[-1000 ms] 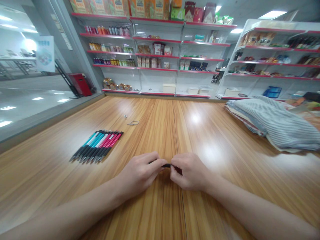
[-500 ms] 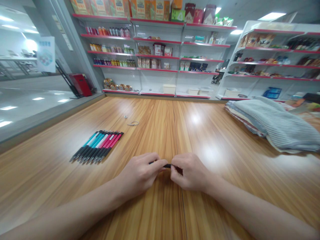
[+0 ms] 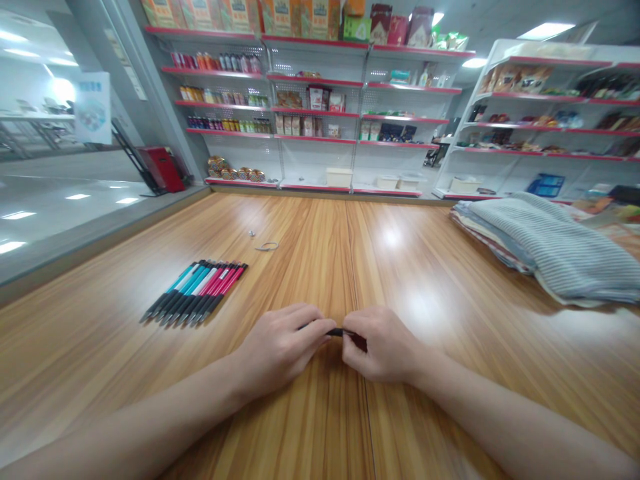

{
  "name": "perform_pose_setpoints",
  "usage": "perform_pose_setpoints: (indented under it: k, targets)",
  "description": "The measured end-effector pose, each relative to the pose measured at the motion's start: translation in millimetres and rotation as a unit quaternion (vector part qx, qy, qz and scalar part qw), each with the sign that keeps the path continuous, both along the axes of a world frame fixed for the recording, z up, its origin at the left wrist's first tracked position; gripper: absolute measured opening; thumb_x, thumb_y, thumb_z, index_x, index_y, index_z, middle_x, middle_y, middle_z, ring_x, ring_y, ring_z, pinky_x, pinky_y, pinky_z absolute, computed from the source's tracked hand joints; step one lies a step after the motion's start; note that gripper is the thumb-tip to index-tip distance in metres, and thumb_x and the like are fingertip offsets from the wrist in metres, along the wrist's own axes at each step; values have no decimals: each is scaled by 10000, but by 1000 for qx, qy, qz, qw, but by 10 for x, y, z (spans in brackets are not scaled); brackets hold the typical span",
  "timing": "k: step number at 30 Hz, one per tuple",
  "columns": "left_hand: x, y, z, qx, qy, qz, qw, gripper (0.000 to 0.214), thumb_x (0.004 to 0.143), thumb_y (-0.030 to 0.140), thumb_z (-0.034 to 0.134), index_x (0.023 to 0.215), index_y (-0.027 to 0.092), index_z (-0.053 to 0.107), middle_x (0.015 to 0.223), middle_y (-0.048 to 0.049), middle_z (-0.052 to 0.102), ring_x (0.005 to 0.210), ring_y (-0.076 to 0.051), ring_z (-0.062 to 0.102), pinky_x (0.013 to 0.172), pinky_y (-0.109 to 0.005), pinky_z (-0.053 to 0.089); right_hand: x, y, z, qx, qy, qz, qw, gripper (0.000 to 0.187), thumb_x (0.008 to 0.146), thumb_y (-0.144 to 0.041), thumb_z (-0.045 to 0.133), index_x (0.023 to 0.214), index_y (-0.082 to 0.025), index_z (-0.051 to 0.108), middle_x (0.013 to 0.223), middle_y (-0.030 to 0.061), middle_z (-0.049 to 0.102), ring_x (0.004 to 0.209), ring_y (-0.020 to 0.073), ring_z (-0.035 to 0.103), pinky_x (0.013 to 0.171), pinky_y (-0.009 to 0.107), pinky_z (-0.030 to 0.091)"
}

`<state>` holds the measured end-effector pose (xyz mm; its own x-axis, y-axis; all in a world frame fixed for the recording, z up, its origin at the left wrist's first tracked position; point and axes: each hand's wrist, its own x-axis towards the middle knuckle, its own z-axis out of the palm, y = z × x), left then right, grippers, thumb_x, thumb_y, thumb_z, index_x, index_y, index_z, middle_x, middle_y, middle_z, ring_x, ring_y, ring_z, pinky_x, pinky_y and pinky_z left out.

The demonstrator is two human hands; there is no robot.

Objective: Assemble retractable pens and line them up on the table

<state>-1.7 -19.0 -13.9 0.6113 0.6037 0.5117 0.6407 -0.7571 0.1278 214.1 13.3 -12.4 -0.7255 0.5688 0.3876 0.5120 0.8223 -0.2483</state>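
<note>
Both my hands pinch a slim black pen (image 3: 337, 332) just above the table, at the lower middle of the view. My left hand (image 3: 287, 347) closes around its left part, with the fingers covering most of it. At the other end, the thumb and fingertips of my right hand (image 3: 377, 343) are pressed together on the pen. Only a short dark stretch shows between the hands, and the rest is hidden. To the left of my left hand lies a neat row of several pens (image 3: 193, 295), with turquoise, white and pink barrels and black grips.
Behind the pens, a thin grey loop (image 3: 267, 247) and a tiny metallic piece (image 3: 251, 233) lie on the wooden table (image 3: 320, 267). Folded striped cloths (image 3: 555, 247) are stacked at the right. Stocked shelves (image 3: 317, 140) stand beyond the far edge.
Hardly anything differs. Both hands keep their hold on the pen, with only a slight shift of the fingers.
</note>
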Motion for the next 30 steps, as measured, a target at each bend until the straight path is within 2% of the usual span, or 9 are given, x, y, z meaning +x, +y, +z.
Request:
perform_pose_setpoints:
  k: [7, 17, 30]
  targets:
    - [-14, 7, -5, -13, 7, -3, 1000, 298, 906, 136, 481, 1182, 210, 566, 962, -53, 640, 882, -164, 589, 745, -287, 472, -4, 5, 3, 15, -34, 0, 999, 142, 807, -200, 464, 674, -178, 505, 609, -4, 572, 531, 103, 474, 538, 268, 254]
    - [-12, 15, -13, -35, 0, 4, 999, 264, 922, 158, 470, 1163, 204, 565, 955, -47, 619, 870, -157, 581, 752, -289, 467, -14, 0, -5, 29, -60, -21, 998, 206, 882, -236, 409, 713, -174, 510, 615, 7, 589, 530, 109, 495, 538, 266, 254]
    - [-1, -1, -1, -53, -2, 21, 998, 203, 937, 211, 463, 1096, 210, 588, 925, -35, 600, 855, -152, 572, 744, -288, 465, 5, -7, 3, 10, -59, -19, 998, 202, 863, -245, 422, 686, -179, 493, 610, 8, 591, 526, 108, 495, 539, 262, 267]
